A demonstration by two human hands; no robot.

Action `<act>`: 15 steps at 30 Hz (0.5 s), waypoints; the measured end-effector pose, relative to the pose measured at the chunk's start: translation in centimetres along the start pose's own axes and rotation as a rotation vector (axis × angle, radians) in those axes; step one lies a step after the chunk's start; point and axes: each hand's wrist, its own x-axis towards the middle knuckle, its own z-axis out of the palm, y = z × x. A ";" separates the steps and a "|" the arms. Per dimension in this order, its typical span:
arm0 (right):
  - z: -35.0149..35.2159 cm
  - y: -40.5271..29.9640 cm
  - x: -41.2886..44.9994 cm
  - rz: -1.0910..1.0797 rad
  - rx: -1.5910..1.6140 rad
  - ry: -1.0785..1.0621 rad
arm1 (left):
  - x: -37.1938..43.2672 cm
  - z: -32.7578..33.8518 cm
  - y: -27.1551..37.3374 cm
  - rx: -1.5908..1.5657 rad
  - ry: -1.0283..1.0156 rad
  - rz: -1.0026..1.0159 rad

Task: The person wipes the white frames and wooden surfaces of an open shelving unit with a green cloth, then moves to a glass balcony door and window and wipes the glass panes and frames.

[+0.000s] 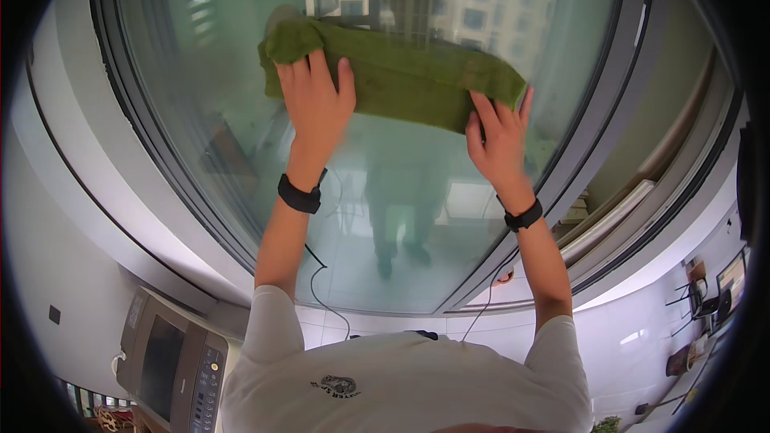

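Note:
A green cloth (403,75) is spread long and flat against the glass pane of a sliding door (355,240). My left hand (316,93) is at its left end, with the fingertips tucked beneath a bunched fold. At the right end my right hand (499,141) grips the lower edge, its fingers partly under the cloth. Both arms reach up and forward, and a black band circles each wrist. The glass carries a reflection of a standing figure and of buildings with windows.
A grey door frame (586,114) borders the pane on the right, beside a gap with stacked items. At lower left stands a washing machine (174,367) with a control panel. Thin cables (322,294) hang by both arms. Chairs (701,300) stand far right on pale floor tiles.

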 end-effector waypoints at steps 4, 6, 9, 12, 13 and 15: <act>-1.7 0.6 8.8 -0.051 -0.002 0.209 | 7.4 2.3 2.6 0.044 0.071 0.012; -1.6 -0.3 9.7 -0.070 0.030 0.283 | 9.6 3.1 4.4 0.027 -0.022 0.041; -0.8 -1.0 8.3 -0.129 -0.078 0.209 | 9.5 3.4 6.5 -0.068 -0.195 0.255; 0.4 -0.8 3.3 -0.165 -0.150 0.060 | 7.2 3.2 6.5 -0.206 -0.225 0.331; 0.0 0.0 2.0 -0.171 -0.158 0.051 | 6.6 3.0 6.2 -0.264 -0.269 0.341; -0.9 1.7 0.4 -0.148 -0.164 0.044 | 6.7 2.9 5.6 -0.240 -0.254 0.325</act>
